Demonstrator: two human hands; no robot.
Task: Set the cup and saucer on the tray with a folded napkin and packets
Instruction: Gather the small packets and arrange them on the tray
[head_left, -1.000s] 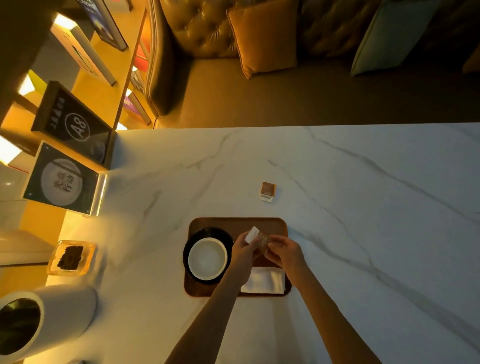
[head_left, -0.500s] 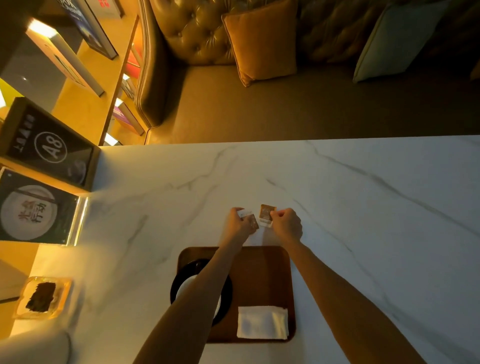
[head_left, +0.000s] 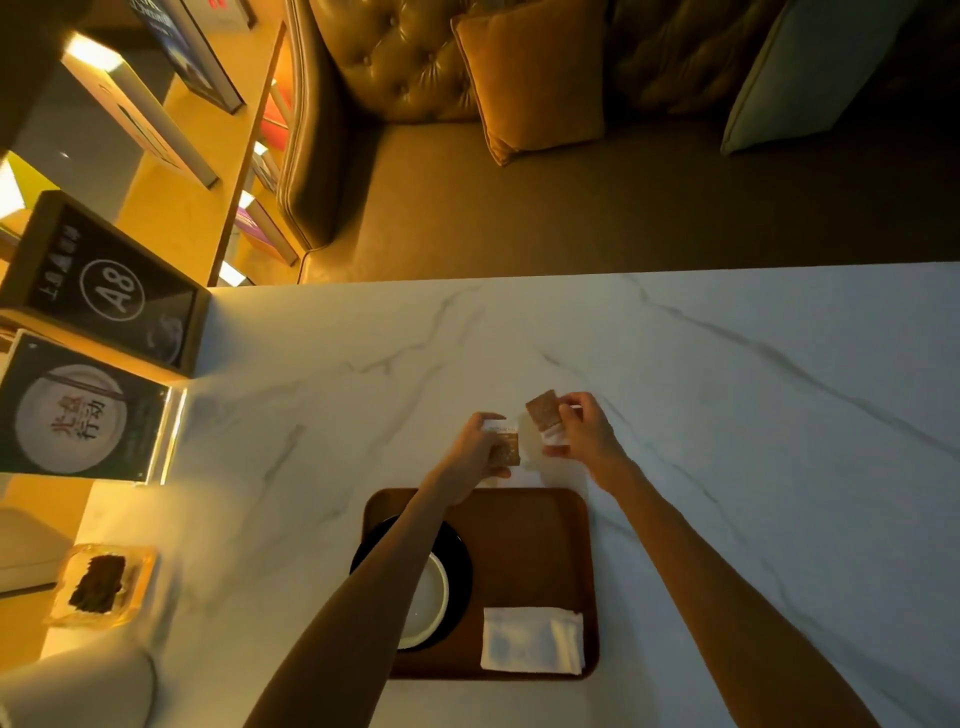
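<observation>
A brown wooden tray (head_left: 535, 540) lies on the marble table near me. On its left sits a black saucer (head_left: 460, 561) with a white cup (head_left: 428, 597), partly hidden under my left forearm. A folded white napkin (head_left: 530, 640) rests in the tray's near right corner. Beyond the tray's far edge, my left hand (head_left: 480, 449) pinches a small brown and white packet (head_left: 505, 444). My right hand (head_left: 584, 434) holds a second brown packet (head_left: 544, 418) lifted off the table, tilted.
The white marble table (head_left: 727, 415) stretches right and far. At left stand two dark sign holders (head_left: 104, 296), a glass dish of dark stuff (head_left: 98, 582) and a white cylinder (head_left: 78, 691). A leather sofa with cushions (head_left: 540, 78) lies beyond the table.
Both hands left the tray and reached past its far edge. The right hand picked the second packet off the table; the left still holds the first.
</observation>
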